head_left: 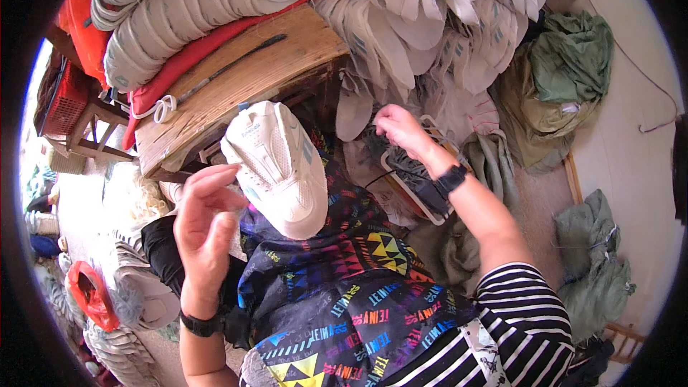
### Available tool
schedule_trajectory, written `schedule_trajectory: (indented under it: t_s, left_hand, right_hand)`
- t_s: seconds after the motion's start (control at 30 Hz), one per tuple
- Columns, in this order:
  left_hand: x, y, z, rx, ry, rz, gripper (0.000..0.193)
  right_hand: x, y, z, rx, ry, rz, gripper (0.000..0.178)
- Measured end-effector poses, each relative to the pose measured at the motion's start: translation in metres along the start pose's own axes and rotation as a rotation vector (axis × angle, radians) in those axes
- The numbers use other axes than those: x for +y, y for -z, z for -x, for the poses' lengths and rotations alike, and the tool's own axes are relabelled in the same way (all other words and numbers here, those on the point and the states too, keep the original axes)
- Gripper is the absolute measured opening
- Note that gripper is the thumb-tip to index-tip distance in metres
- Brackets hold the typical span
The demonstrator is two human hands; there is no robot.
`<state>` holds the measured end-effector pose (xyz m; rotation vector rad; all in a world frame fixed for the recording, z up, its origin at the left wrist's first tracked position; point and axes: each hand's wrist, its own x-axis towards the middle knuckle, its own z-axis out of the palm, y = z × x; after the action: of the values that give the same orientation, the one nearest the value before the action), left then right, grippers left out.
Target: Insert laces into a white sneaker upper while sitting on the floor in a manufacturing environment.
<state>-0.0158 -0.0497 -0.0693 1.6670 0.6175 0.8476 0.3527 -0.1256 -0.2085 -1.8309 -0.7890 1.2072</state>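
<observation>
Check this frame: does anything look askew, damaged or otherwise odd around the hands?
Nothing looks damaged. The white shoe upper rests tilted on the lap, beside the left hand. The right hand reaches into a loose pile of uppers. Green cloth lies crumpled on the floor, which just looks like clutter.

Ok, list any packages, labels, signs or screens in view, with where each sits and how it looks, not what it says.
Shoe tongue label: small dark print on the white shoe upper beside the left hand.
Red bag: lower left, crumpled, plain.
No signs or screens.
</observation>
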Motion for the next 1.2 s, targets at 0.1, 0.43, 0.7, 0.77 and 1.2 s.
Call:
schedule_trajectory:
  t_s: [0.1,0.43,0.7,0.77,1.2]
  left_hand:
    - [0.005,-0.026,-0.01,-0.162,0.179,0.263,0.062]
    - [0.01,-0.022,0.024,-0.411,0.641,0.173,0.027]
    - [-0.001,0.014,0.03,-0.384,0.298,-0.132,0.021]
    - [-0.003,0.01,0.026,-0.348,0.297,-0.072,0.021]
    - [-0.04,-0.042,0.024,-0.181,0.403,0.124,0.037]
  right_hand:
    - [-0.075,-0.04,0.06,-0.318,0.385,-0.038,0.009]
    - [-0.135,-0.023,0.121,0.106,0.659,0.276,0.016]
    - [-0.089,0.04,0.082,0.612,0.731,0.905,0.012]
    - [-0.079,0.048,0.071,0.567,0.564,1.198,0.012]
    - [-0.13,-0.118,0.14,-0.388,0.392,0.063,0.02]
